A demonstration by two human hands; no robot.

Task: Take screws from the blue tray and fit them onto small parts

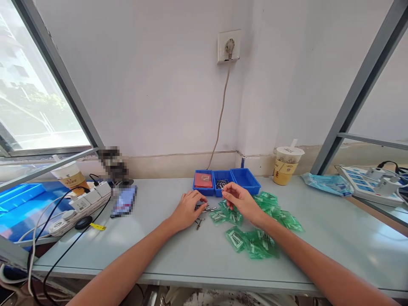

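Observation:
My left hand (188, 209) rests on the table, its fingers curled over a small pile of metal fasteners (200, 221). Thumb and forefinger close in on the pile, and whatever they grip is hidden. My right hand (239, 200) hovers just in front of the blue bins, thumb and fingertips pinched together on something too small to make out. Below it lie small green plastic packets (219, 216) with pale labels. More green packets (288, 221) spread beneath and beyond my right wrist, and another group (253, 244) lies nearer me.
Three joined blue bins stand at the wall: one with a red packet (203, 180), one with small dark parts (222, 183), one (245, 180) at right. A drink cup (285, 165) and a blue package (328, 183) stand right. Left are a phone (124, 201), power strip (81, 208) and cables.

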